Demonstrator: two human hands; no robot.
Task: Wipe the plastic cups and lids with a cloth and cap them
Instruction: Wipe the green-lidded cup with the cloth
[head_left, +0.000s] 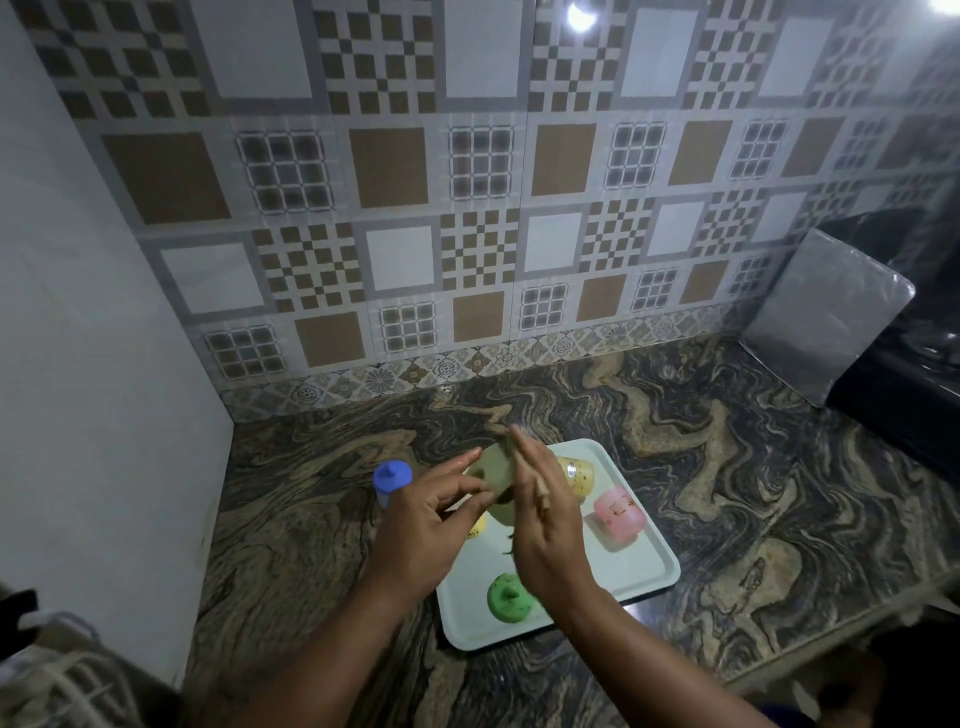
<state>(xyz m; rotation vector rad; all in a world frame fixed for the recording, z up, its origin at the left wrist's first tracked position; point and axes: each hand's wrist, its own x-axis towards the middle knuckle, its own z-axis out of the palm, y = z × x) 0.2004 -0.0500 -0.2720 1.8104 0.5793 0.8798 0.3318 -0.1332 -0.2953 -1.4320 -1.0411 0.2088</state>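
Item: pale cup (493, 480), above the tray (644, 564), in our left hand (426, 525), grip pinching it. Right hand (545, 525): fingers straight, pressing a cloth (514, 470) on the cup. Advice, we judge: turn the cup steadily, wipe inside the rim. Blue capped cup (390, 480) on tabletop (311, 519); pink cup (615, 514), green lid (509, 597) waiting in the tray.

Marbled stone countertop (727, 493), white tray (649, 566) on it, blue-capped cup (390, 480) beside tray

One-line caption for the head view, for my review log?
Both hands, left and right, hold a pale green cup over a white tray carrying pink, yellow and green pieces.
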